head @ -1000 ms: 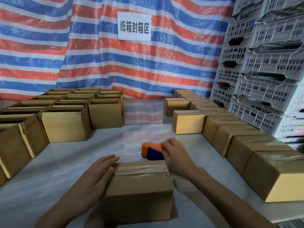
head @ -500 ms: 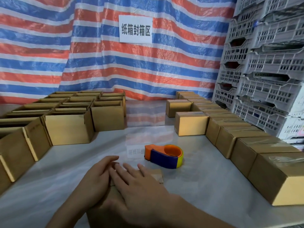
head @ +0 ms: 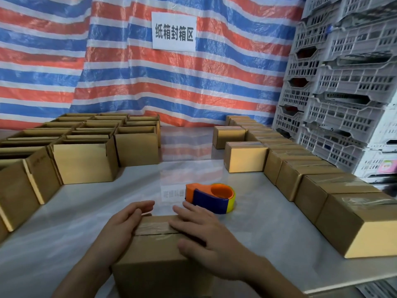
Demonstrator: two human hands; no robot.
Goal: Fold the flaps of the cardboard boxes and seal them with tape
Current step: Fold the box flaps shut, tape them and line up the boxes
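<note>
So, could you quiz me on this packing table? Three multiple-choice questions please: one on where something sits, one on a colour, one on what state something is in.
1. Where is the tape dispenser?
A. On the table, just beyond the nearest box
B. Held in the right hand
C. Inside an open box on the left

2. What colours are the stripes of the tarp behind the table?
A. Green and yellow
B. Red, blue and white
C. Black and grey

3. What state is the nearest box in?
A. Flaps standing open
B. Crushed flat
C. Flaps closed, with tape across the top

Answers:
1 A: it lies free on the table past the box.
2 B: those stripes run across the whole backdrop.
3 C: the left hand and right hand lie flat on its taped top.
</note>
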